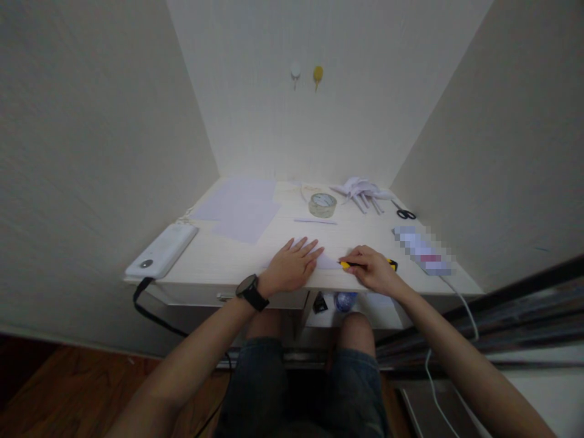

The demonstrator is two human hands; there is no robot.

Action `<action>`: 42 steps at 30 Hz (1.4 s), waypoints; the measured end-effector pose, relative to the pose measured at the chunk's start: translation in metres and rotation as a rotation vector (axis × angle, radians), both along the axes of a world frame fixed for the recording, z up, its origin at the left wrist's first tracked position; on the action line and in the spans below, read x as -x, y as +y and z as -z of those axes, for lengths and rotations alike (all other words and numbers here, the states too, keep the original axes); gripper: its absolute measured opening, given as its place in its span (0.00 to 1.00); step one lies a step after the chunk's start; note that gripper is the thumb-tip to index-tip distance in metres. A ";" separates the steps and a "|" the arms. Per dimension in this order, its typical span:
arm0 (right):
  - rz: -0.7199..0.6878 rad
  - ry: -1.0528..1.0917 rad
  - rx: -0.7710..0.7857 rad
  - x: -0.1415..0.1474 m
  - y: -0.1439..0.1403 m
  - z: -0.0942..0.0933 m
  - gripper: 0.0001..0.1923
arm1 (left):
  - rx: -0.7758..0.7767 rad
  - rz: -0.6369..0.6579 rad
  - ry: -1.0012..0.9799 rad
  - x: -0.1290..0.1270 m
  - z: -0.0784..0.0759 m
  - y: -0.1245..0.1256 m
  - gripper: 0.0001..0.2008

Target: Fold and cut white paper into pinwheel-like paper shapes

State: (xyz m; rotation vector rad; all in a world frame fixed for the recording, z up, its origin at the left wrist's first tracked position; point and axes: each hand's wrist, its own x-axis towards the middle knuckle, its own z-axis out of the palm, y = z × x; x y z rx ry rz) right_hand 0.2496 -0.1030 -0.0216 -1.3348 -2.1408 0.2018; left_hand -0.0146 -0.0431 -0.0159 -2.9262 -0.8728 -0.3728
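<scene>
While left hand lies flat, fingers spread, pinning a paper piece to the tabletop, right hand grips a yellow cutter at the paper's right edge.

A pale wooden desk stands pushed into a narrow alcove, closed in by plain off-white walls on the left, back and right. Two small hooks, one white and one yellow, hang on the back wall. Reddish-brown wood floor shows below at the left; the light is dim and even.
</scene>
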 end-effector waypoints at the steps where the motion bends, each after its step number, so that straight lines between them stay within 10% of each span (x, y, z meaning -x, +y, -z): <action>1: 0.012 0.002 0.002 0.001 -0.001 0.000 0.13 | 0.002 -0.005 -0.009 0.000 0.000 0.000 0.25; 42: -0.134 0.033 0.113 -0.025 0.000 -0.008 0.13 | 0.021 -0.028 0.006 0.001 0.000 0.000 0.25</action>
